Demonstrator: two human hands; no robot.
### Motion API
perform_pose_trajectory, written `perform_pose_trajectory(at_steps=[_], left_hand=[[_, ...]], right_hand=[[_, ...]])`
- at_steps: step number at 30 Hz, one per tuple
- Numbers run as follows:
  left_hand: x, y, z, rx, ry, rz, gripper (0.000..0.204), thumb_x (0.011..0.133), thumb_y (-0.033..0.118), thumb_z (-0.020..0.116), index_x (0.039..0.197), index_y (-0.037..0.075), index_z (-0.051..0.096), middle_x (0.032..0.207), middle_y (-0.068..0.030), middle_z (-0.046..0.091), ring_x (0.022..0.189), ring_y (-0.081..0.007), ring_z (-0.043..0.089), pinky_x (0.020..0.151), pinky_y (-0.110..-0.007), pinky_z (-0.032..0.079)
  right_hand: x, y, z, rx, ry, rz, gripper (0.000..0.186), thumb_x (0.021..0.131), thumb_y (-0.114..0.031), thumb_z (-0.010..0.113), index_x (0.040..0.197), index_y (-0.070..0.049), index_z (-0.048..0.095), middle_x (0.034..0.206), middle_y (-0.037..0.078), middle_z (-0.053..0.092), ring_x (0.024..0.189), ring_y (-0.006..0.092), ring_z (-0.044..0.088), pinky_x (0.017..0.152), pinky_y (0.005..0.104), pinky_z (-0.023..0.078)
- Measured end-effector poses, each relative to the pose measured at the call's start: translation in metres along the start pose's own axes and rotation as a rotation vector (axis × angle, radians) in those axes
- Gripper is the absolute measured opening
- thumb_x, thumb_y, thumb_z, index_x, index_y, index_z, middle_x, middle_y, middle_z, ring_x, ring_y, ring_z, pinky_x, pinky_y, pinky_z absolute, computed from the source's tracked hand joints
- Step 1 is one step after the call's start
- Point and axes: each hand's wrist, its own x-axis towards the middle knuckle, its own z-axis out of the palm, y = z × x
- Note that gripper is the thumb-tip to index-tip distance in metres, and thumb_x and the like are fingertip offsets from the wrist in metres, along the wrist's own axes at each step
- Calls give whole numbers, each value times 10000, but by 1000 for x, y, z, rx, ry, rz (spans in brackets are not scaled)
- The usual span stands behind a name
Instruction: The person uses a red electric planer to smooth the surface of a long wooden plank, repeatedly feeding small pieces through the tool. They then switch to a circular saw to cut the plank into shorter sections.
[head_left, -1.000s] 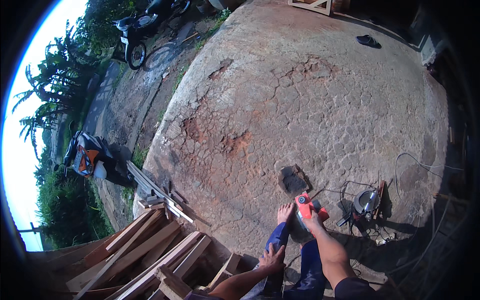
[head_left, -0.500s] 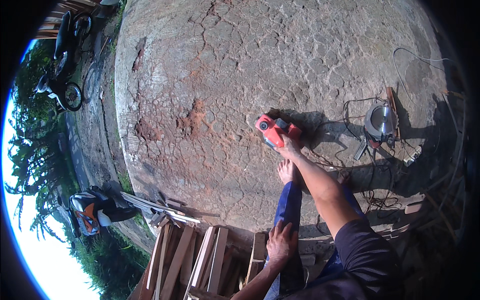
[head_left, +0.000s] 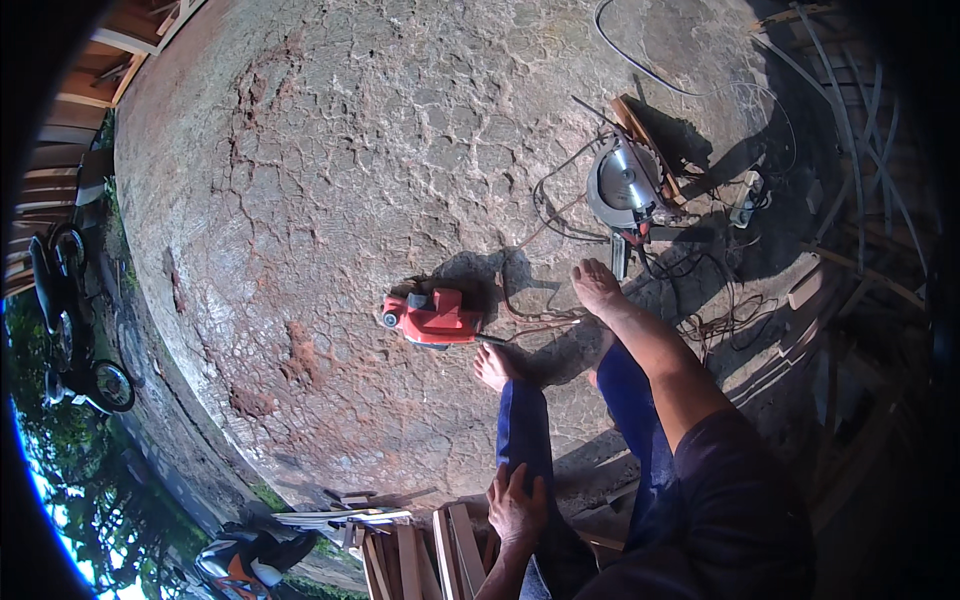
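A red electric planer (head_left: 440, 318) lies on the cracked ground ahead of my left foot, with no hand on it. My right hand (head_left: 597, 285) is held out over the ground to its right, fingers loosely stretched and nothing visible in them. Close to those fingers is a circular saw (head_left: 625, 185) with its bare round blade showing and a wooden piece (head_left: 645, 148) beside it. My left hand (head_left: 517, 505) rests on my left leg in blue trousers, its fingers spread.
Tangled cords (head_left: 715, 300) run over the ground by the saw, near a power strip (head_left: 747, 198). Cut timber (head_left: 450, 550) is stacked at the lower left. Poles and boards (head_left: 860, 150) line the right side. Motorbikes (head_left: 85, 370) stand at the left.
My right hand has let go of the planer, which now sits on the ground, and has moved right toward the saw. The view has turned to the right. My left hand stays on my leg.
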Motion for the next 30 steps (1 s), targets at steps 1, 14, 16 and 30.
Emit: perform_pose_trajectory(at_steps=[1, 14, 16, 30], left_hand=[[2, 4, -3, 18, -4, 28, 475, 907, 394, 695, 1325, 170, 670, 1508, -152, 512, 1350, -397, 491, 1072, -524, 468], [7, 51, 2, 153, 37, 48, 473, 908, 401, 704, 1320, 170, 674, 1500, -150, 514, 1370, -388, 476, 1095, -526, 447], [5, 52, 10, 137, 54, 44, 472, 911, 405, 701, 1321, 173, 673, 1503, -151, 511, 1376, -390, 470, 1096, -529, 444], [-39, 54, 63, 84, 91, 106, 610, 903, 434, 665, 1438, 156, 577, 1555, -136, 474, 1437, -376, 404, 1164, -511, 362]], right_hand=[[-1, 37, 23, -113, 51, 31, 314, 898, -178, 584, 1157, -24, 673, 1202, 177, 619, 1150, 316, 580, 947, 436, 506], [69, 145, 111, -891, 94, 210, 445, 1013, -311, 507, 1377, -56, 513, 1326, 177, 560, 1340, 372, 463, 1126, 621, 345], [74, 139, 98, -519, 105, 296, 481, 1024, -339, 478, 1429, -82, 454, 1407, 162, 488, 1393, 353, 397, 1162, 604, 287], [-76, 165, -275, 539, -232, -34, 768, 763, -53, 658, 1498, -138, 455, 1250, 212, 663, 1087, 336, 672, 876, 484, 543]])
